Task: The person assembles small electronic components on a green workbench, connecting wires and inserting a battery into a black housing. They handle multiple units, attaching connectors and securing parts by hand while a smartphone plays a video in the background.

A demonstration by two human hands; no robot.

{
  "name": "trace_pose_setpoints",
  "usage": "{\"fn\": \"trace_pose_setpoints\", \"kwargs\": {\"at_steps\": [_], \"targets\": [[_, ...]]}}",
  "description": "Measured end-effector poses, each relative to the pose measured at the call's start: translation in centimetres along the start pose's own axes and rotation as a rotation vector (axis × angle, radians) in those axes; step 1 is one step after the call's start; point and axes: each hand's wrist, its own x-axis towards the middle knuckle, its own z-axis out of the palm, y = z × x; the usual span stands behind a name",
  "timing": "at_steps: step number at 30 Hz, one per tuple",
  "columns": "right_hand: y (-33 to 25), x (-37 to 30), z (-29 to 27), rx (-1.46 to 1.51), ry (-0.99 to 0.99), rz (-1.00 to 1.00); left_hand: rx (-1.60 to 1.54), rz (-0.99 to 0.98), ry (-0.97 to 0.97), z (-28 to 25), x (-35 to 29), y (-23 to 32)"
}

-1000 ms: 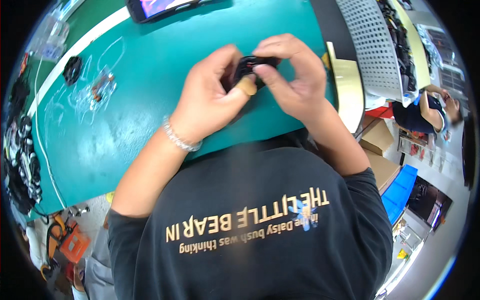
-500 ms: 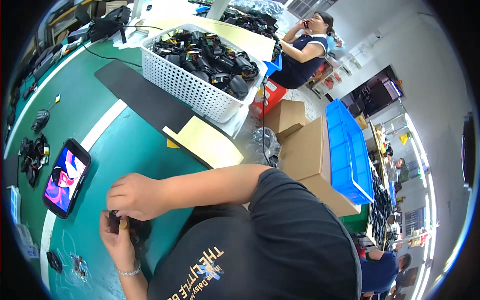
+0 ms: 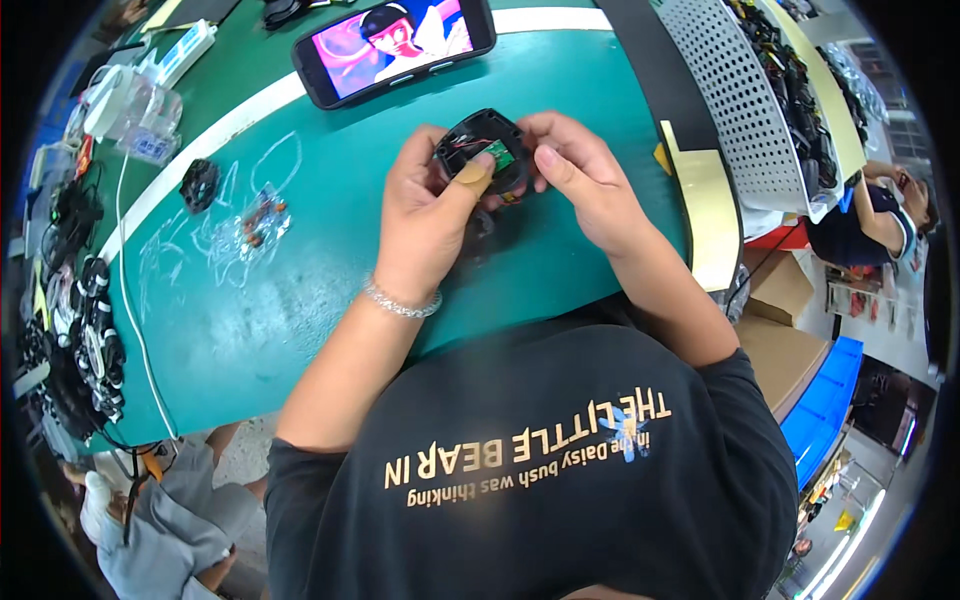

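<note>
My left hand [image 3: 420, 205] is closed round a small black plastic housing [image 3: 466, 142]. The housing's hollow side faces up, showing a green circuit board [image 3: 497, 155] and thin reddish wires. A yellowish covering wraps my left thumb, which presses beside the board. My right hand [image 3: 592, 190] has its fingers curled against the housing's right side, its thumb lifted off; those fingertips are partly hidden. Beyond the housing, a phone [image 3: 395, 48] lies with a bright picture on its screen. To the left are a small black part [image 3: 199, 185] and a clear plastic bag [image 3: 262, 225] holding small brownish pieces.
A white perforated basket [image 3: 735, 95] of black parts stands at right, beyond a black strip and pale yellow sheet [image 3: 705, 220]. Bundled cables [image 3: 85, 340] and a clear bottle [image 3: 135, 110] line the left. One person [image 3: 865, 225] is at right, another [image 3: 165, 520] at lower left.
The view has swung round to face the table squarely. My right hand, earlier over my left, is now at the housing's right side, and the open inside shows.
</note>
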Motion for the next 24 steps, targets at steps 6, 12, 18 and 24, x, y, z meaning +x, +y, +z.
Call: {"fn": "trace_pose_setpoints", "kwargs": {"at_steps": [6, 12, 18, 24], "targets": [[0.0, -0.4, 0.9, -0.552, 0.094, -0.205, -0.033, 0.002, 0.005, 0.0, 0.1, -0.3], [-0.2, 0.5, 1.4, -0.738, 0.238, -0.301, -0.053, -0.028, -0.046, 0.4, 0.6, -1.3], [-1.4, 2.0, -0.2, -1.067, 0.105, -0.543, 0.027, -0.152, -0.107, -0.2, 0.4, -0.1], [-5.6, 2.6, -1.0, -1.527, -0.256, -0.584, 0.050, -0.196, -0.198, -0.1, 0.6, -0.1]]}}
